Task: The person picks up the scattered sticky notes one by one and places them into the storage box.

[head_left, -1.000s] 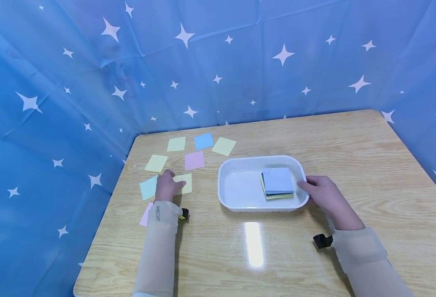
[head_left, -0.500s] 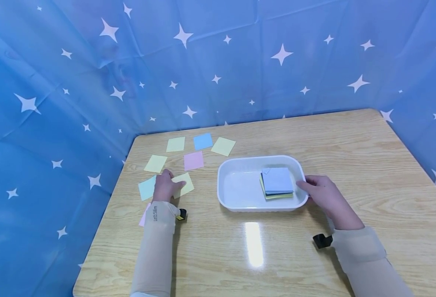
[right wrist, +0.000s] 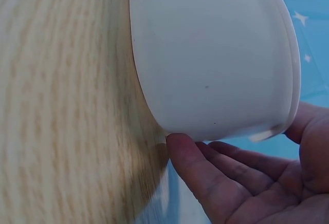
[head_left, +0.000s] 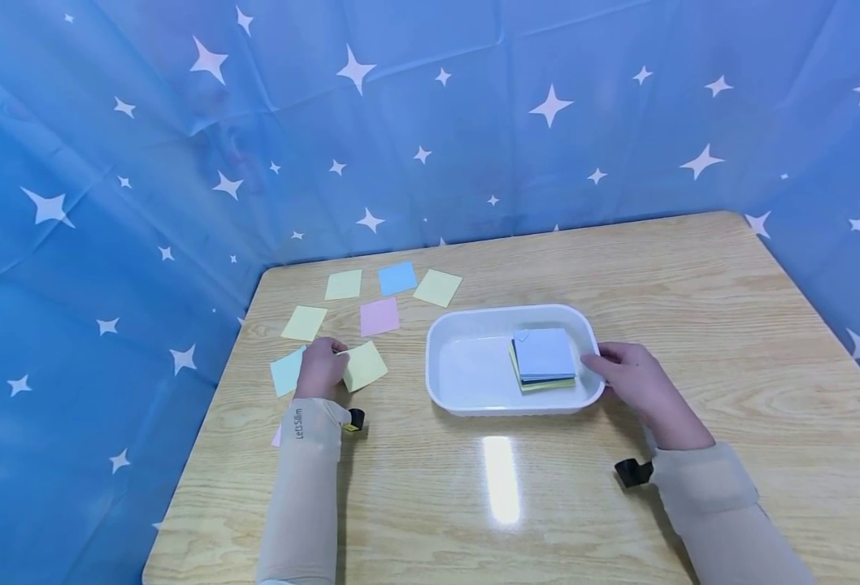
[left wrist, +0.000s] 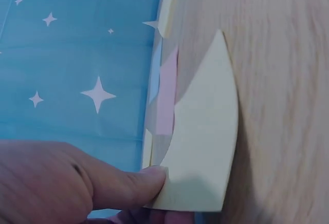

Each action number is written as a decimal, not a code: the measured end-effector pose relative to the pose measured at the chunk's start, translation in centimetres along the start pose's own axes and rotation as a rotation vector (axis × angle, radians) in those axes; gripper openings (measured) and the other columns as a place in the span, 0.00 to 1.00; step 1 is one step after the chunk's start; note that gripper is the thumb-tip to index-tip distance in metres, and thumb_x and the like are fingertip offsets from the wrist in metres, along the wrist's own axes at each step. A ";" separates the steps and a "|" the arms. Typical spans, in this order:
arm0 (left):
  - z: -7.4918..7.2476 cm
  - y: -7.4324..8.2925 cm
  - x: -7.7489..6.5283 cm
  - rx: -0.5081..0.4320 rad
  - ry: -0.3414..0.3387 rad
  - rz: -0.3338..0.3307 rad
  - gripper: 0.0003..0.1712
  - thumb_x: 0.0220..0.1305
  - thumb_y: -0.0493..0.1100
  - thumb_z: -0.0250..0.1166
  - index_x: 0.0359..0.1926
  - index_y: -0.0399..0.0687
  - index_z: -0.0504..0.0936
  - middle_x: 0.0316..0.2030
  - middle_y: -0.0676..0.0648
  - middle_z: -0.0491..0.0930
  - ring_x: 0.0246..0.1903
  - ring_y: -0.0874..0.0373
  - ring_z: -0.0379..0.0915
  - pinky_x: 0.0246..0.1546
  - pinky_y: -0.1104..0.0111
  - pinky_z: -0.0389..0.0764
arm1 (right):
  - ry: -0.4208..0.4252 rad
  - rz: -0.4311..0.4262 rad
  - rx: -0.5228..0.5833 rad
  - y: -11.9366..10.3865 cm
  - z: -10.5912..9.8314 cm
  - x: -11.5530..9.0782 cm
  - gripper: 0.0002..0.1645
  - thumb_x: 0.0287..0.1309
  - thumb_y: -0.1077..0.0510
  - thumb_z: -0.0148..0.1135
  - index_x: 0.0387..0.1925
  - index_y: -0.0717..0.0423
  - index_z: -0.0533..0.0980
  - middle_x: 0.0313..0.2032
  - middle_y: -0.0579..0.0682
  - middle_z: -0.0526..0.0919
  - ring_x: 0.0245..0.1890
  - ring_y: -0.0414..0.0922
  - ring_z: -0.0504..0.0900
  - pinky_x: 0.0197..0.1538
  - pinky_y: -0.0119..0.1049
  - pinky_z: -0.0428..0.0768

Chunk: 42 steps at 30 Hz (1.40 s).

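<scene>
My left hand [head_left: 320, 370] pinches a pale yellow sticky note [head_left: 365, 367] by its edge, over the left part of the table. In the left wrist view the thumb lies on top of the bent note [left wrist: 205, 126], with fingertips below it. On the other side, my right hand [head_left: 638, 394] holds the right end of a white plastic tray [head_left: 470, 366], thumb over the rim. The right wrist view has fingers [right wrist: 187, 154] against the outer wall of the tray [right wrist: 211, 59]. Inside the tray's right half lies a stack of sticky notes [head_left: 545, 353], light blue on top.
Several single notes lie around the left hand: a pink one [head_left: 380, 317], a blue one [head_left: 397, 278], a light blue one [head_left: 287, 372] and yellow ones, such as this yellow note [head_left: 304, 323]. A starry blue cloth [head_left: 401, 122] hangs behind the wooden table [head_left: 415, 504].
The yellow note at my left hand has turned and shifted slightly right, and its near edge is now between thumb and fingers. My right hand stays at the tray's end.
</scene>
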<state>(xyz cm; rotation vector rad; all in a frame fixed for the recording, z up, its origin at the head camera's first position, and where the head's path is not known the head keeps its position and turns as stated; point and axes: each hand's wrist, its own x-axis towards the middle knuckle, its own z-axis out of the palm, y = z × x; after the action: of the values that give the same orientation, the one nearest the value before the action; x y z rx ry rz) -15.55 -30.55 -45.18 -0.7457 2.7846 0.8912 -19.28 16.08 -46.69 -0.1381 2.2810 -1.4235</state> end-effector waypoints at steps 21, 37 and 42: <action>-1.7 5.2 -1.4 -0.352 -0.111 0.102 0.15 0.76 0.38 0.57 0.58 0.36 0.78 0.45 0.45 0.70 0.37 0.56 0.73 0.47 0.57 0.89 | 0.007 -0.001 -0.043 0.0 -0.2 0.0 0.38 0.77 0.44 0.50 0.71 0.73 0.65 0.61 0.71 0.78 0.52 0.50 0.83 0.46 0.32 0.83; -0.3 11.9 -3.0 -0.337 -0.264 0.275 0.09 0.75 0.37 0.59 0.51 0.39 0.79 0.44 0.43 0.75 0.39 0.52 0.74 0.47 0.52 0.89 | 0.029 0.001 -0.020 0.2 -0.2 -0.3 0.39 0.77 0.43 0.50 0.71 0.73 0.65 0.62 0.71 0.78 0.54 0.50 0.83 0.46 0.28 0.83; 0.6 13.2 -3.2 -0.273 -0.302 0.309 0.10 0.75 0.36 0.59 0.53 0.39 0.79 0.45 0.43 0.74 0.38 0.54 0.74 0.43 0.57 0.90 | 0.014 0.007 0.009 0.3 0.0 -0.2 0.39 0.77 0.44 0.50 0.72 0.73 0.63 0.63 0.72 0.77 0.53 0.49 0.84 0.45 0.28 0.85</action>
<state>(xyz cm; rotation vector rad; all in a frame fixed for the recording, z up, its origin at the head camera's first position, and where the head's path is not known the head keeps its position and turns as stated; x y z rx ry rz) -19.27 -19.57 -38.12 -0.1818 2.5716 1.3322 -19.11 16.31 -46.88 -0.1174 2.2842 -1.4349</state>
